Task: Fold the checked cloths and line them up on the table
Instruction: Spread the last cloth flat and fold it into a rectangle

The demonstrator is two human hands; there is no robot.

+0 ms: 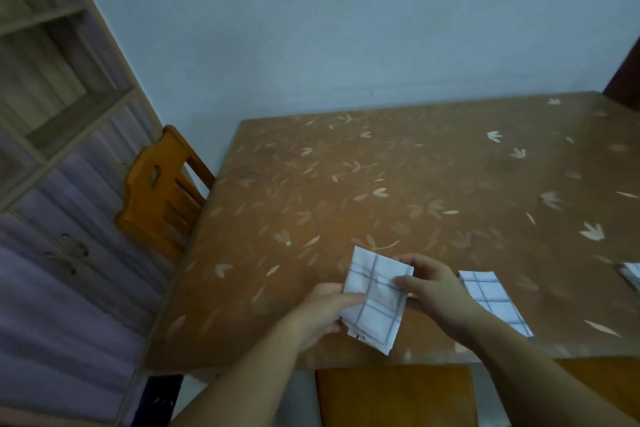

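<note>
I hold the folded checked cloth (375, 298) with both hands above the near edge of the table (398, 177). It is a compact white rectangle with grey grid lines, tilted, its lower corner hanging toward me past the table edge. My left hand (322, 308) grips the cloth's left edge: the thumb lies across the top face and the remaining fingers curl beneath it. My right hand (433, 288) pinches the right edge, thumb on top near the middle fold, fingers wrapped behind the upper right corner. I cannot tell whether the cloth touches the tabletop or is held just clear of it.

Just beside my right hand, partly hidden by the wrist, a second folded cloth (495, 302) lies flat on the table. Farther right, at the frame edge, a corner of a third cloth (632, 276) is visible; whether it is folded I cannot tell.

Status, as a judgement: one cloth is folded and placed, and the cloth in hand appears fully folded or one crease short. Remaining steps: set it down left of the placed cloth, square the edges into a row, and process any cloth outside the view.

A wooden chair (162, 194) stands at the table's left side, with a shelving unit (52, 107) behind it.
</note>
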